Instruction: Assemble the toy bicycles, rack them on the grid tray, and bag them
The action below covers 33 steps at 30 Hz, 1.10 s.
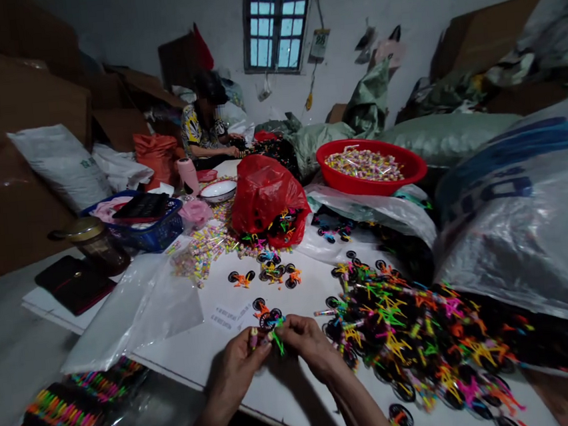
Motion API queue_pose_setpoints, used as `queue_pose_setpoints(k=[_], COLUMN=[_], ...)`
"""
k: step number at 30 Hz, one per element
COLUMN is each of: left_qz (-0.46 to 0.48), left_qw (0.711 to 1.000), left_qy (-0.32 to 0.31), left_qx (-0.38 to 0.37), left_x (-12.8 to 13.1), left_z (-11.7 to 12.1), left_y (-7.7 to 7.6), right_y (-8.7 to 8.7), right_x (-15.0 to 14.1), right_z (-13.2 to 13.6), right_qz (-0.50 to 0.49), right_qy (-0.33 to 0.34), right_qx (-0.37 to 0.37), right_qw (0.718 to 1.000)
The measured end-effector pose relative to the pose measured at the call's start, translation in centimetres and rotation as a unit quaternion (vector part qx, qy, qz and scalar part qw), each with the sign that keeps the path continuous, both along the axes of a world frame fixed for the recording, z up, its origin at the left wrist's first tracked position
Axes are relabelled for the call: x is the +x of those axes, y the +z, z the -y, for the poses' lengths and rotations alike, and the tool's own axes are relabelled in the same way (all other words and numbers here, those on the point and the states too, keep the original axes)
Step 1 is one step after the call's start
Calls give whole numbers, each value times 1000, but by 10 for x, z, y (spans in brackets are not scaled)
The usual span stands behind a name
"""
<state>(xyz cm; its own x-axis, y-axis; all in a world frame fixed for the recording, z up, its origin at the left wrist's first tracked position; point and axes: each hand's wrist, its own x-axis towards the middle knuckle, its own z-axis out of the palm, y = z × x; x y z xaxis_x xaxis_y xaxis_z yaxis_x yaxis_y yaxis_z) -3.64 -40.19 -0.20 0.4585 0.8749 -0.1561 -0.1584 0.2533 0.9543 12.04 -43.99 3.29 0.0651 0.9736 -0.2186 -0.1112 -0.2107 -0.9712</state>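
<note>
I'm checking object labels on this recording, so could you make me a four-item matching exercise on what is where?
1. green toy part
2. red basin
3. blue basket
4. clear plastic bag

A. filled with small colourful pieces
B. lying over the table edge
C. at the right hand
D. flat black object on top

Pairs: 1-C, 2-A, 3-D, 4-B

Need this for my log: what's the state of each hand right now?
Left hand: closed, pinching a small pinkish piece, exact kind unclear.
Right hand: closed, pinching a toy bicycle, partly green.
</note>
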Motion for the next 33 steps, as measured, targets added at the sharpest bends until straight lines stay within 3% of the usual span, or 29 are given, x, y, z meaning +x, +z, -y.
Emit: queue_pose_setpoints(k=[3, 5, 8, 10, 12, 13, 14, 15, 16, 17, 18, 19, 21, 23, 26, 29, 31, 33], left_qz=[-60, -111, -140, -124, -100, -85, -69, -54, -42, -30, -19, -10, 6, 9, -16, -34, -35, -30], left_qw=[997, 992, 986, 989, 994, 996, 997, 996, 994, 991, 989, 988, 987, 984, 981, 979, 982, 985], left_qy=[-24, -4, 49, 33, 6, 9, 27, 54, 79, 96, 102, 100, 95, 108, 150, 164, 146, 117], left_qx=[34, 62, 78, 71, 41, 17, -12, -41, -67, -87, -101, -113, -133, -141, -125, -113, -118, -126], left_x=[-1, 1, 10, 15, 15, 13, 11, 8, 6, 5, 4, 4, 4, 0, -14, -19, -12, -3], left_z=[2, 7, 15, 17, 16, 14, 11, 9, 7, 6, 5, 6, 7, 5, 0, -5, -4, -1], left_y=[-6, -13, -20, -18, -14, -12, -11, -11, -12, -13, -14, -15, -16, -16, -21, -29, -32, -32], right_y=[-6, -15, -20, -7, 23, 41, 61, 77, 89, 95, 92, 81, 43, -1, -42, -46, -35, -23], right_x=[-4, -12, -16, 2, 41, 65, 89, 108, 121, 125, 120, 107, 61, 12, -28, -17, -1, 12], right_z=[2, 1, 2, 11, 32, 44, 55, 64, 67, 65, 57, 43, 6, -28, -45, -29, -17, -13], right_qz=[23, 131, 289, 292, 311, 370, 464, 562, 648, 705, 737, 747, 708, 671, 644, 613, 588, 595], right_qy=[4, -33, -86, -55, -29, -46, -93, -157, -229, -273, -279, -252, -94, 31, 46, 59, 92, 97], right_qx=[-2, 23, 46, 46, 47, 49, 31, 11, 1, 4, 20, 48, 98, 111, 78, 6, -41, -61], right_qw=[1000, 991, 952, 954, 949, 927, 880, 812, 726, 654, 616, 614, 693, 732, 760, 788, 802, 795])
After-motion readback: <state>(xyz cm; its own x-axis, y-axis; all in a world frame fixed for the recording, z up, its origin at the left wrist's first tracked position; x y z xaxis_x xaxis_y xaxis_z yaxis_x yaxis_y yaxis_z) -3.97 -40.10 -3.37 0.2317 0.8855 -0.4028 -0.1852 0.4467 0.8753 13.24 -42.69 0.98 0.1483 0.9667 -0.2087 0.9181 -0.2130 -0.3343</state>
